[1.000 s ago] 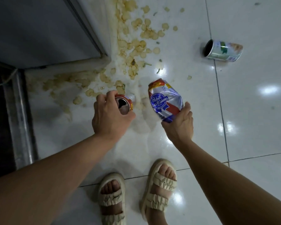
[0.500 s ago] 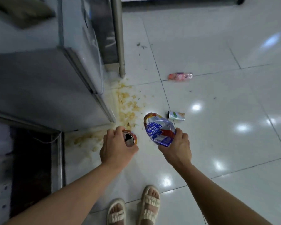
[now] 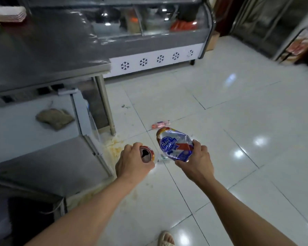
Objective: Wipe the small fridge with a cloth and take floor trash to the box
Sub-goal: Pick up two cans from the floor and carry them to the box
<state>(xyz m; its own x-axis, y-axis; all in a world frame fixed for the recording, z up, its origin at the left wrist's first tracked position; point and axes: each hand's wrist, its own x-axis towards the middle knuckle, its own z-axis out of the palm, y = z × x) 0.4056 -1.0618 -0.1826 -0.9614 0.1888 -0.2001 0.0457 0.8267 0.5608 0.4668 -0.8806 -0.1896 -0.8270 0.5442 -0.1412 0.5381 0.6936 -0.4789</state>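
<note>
My left hand (image 3: 132,164) grips a red drink can (image 3: 147,154) with its opened top facing up. My right hand (image 3: 194,162) holds a crushed blue, white and red beer can (image 3: 173,145) from below. Both are raised above the white tiled floor. A brownish cloth (image 3: 54,118) lies on top of the small fridge (image 3: 25,132) at the left. On the floor beyond my hands lies a small pink bottle (image 3: 160,124). A green and white can (image 3: 161,158) is mostly hidden behind my hands. A yellowish spill with crumbs (image 3: 114,146) spreads by the fridge's corner.
A steel table (image 3: 43,55) stands over the fridge, its leg (image 3: 107,107) next to the spill. A glass display freezer (image 3: 149,41) runs along the back. A cardboard box (image 3: 212,40) sits at its right end. Shelving (image 3: 283,32) stands at the far right.
My view has lifted from the floor toward the room. Both hands, each still holding its can, have risen away from the spill. The table, freezer and cloth have come into view.
</note>
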